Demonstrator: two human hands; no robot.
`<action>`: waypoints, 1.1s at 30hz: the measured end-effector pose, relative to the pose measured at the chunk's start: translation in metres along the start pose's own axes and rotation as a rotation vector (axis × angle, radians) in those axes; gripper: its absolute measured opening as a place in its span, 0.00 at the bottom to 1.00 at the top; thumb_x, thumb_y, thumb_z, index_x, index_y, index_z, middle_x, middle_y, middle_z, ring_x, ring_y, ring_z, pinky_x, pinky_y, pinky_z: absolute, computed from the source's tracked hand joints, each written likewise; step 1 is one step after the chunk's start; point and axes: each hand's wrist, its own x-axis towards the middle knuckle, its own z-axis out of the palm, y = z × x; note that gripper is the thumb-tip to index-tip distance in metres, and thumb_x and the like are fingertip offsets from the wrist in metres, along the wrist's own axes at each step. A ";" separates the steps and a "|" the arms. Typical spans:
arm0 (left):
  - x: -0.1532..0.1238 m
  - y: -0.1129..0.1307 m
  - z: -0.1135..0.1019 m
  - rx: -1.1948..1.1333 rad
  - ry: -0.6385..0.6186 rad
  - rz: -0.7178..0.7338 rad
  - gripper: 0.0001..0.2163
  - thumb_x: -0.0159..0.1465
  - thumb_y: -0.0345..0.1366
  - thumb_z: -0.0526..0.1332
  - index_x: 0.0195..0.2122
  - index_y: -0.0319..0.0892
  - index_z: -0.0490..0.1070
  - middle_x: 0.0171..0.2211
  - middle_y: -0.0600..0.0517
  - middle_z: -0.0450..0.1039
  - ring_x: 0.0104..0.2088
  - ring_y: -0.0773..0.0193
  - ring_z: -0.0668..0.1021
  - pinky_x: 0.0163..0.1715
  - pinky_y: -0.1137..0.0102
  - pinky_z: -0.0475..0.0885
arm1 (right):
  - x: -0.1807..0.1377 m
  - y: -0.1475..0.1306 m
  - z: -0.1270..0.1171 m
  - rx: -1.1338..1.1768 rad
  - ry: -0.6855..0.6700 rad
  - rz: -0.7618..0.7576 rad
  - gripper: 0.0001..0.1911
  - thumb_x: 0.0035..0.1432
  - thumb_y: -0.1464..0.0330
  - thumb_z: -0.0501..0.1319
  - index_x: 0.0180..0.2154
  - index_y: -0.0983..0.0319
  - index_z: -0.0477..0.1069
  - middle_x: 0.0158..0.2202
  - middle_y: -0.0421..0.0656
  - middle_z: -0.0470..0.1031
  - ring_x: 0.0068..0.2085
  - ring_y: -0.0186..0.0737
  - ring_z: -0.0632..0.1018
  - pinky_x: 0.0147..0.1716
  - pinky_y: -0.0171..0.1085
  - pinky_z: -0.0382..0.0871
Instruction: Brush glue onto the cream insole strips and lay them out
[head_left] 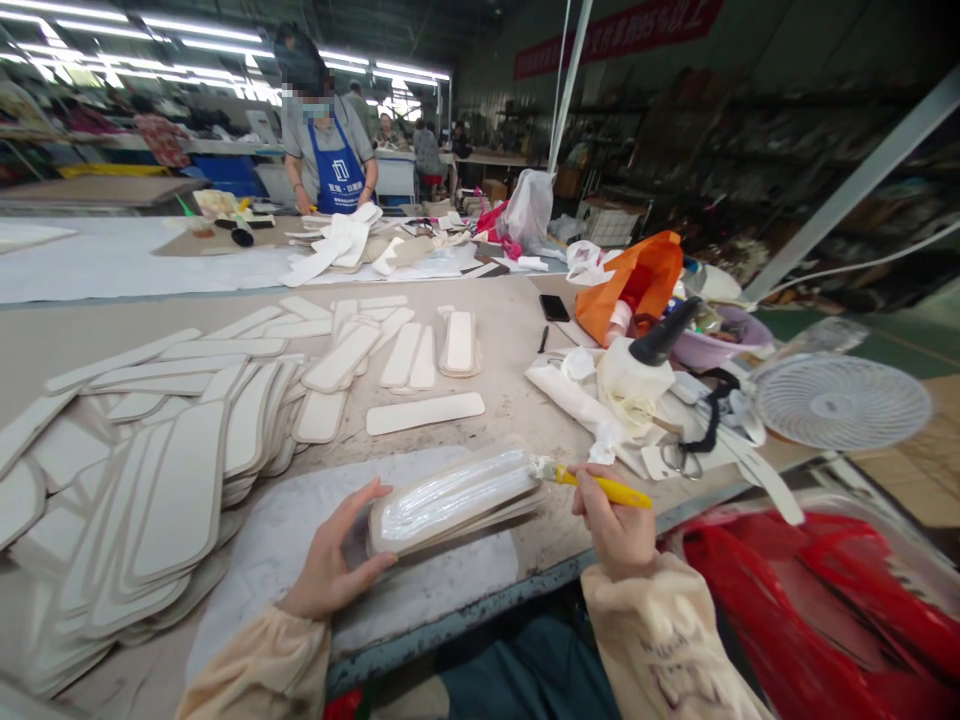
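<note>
A small stack of long, round-cornered white pieces (457, 497) lies before me on a pale sheet (262, 540). Its top piece carries glossy wet streaks along its length. My left hand (337, 555) is at the stack's left end, thumb and fingers apart around the corner, with the fingertips at its edges. In my right hand (615, 525) is a brush with a yellow handle (611, 488), gripped between thumb and fingers. The brush's whitish bristles touch the right end of the top piece. One loose white strip (426, 413) lies just beyond the stack.
Heaped white pieces (184, 480) fill the left side. On the right are an orange bag (637, 285), a black phone (554, 308), cloth scraps, a purple basin (724, 340) and a white fan grille (840, 400). Red plastic (810, 600) lies below the table edge. A person in a blue apron (337, 165) stands opposite.
</note>
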 end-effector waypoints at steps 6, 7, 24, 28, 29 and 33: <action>-0.006 -0.007 0.002 -0.177 -0.010 -0.043 0.34 0.58 0.47 0.62 0.63 0.42 0.54 0.58 0.40 0.65 0.58 0.46 0.68 0.59 0.49 0.61 | 0.011 0.001 -0.013 0.308 0.136 0.114 0.15 0.55 0.57 0.61 0.35 0.63 0.73 0.16 0.36 0.66 0.15 0.29 0.61 0.12 0.30 0.49; -0.007 -0.008 0.002 -0.228 0.002 -0.057 0.32 0.60 0.48 0.60 0.63 0.42 0.54 0.58 0.39 0.65 0.58 0.46 0.68 0.58 0.49 0.62 | 0.013 0.002 -0.015 0.378 0.148 0.137 0.15 0.54 0.58 0.62 0.35 0.63 0.73 0.16 0.36 0.66 0.15 0.28 0.61 0.12 0.29 0.49; 0.148 -0.076 -0.019 0.432 -0.147 0.011 0.14 0.56 0.44 0.62 0.40 0.44 0.77 0.46 0.46 0.77 0.47 0.54 0.77 0.51 0.58 0.71 | 0.032 0.019 -0.020 0.779 0.202 0.176 0.11 0.51 0.61 0.65 0.33 0.61 0.73 0.20 0.39 0.73 0.18 0.31 0.69 0.14 0.29 0.61; 0.157 -0.086 -0.019 0.451 -0.241 0.043 0.11 0.58 0.43 0.60 0.35 0.45 0.79 0.42 0.47 0.79 0.45 0.55 0.78 0.50 0.58 0.71 | 0.033 0.023 -0.021 0.765 0.204 0.164 0.11 0.55 0.60 0.63 0.35 0.62 0.73 0.21 0.39 0.73 0.19 0.30 0.69 0.15 0.28 0.61; 0.158 -0.086 -0.020 0.456 -0.257 0.048 0.12 0.58 0.43 0.59 0.35 0.45 0.79 0.42 0.47 0.79 0.44 0.55 0.78 0.50 0.59 0.71 | 0.033 0.024 -0.022 0.766 0.203 0.160 0.11 0.56 0.60 0.62 0.36 0.62 0.73 0.21 0.39 0.73 0.19 0.30 0.69 0.15 0.28 0.61; 0.161 -0.081 -0.025 0.478 -0.291 0.056 0.13 0.61 0.41 0.55 0.35 0.45 0.78 0.40 0.49 0.80 0.43 0.58 0.79 0.48 0.64 0.71 | 0.033 0.025 -0.023 0.760 0.186 0.138 0.11 0.57 0.60 0.61 0.36 0.61 0.72 0.22 0.39 0.73 0.19 0.30 0.69 0.16 0.28 0.61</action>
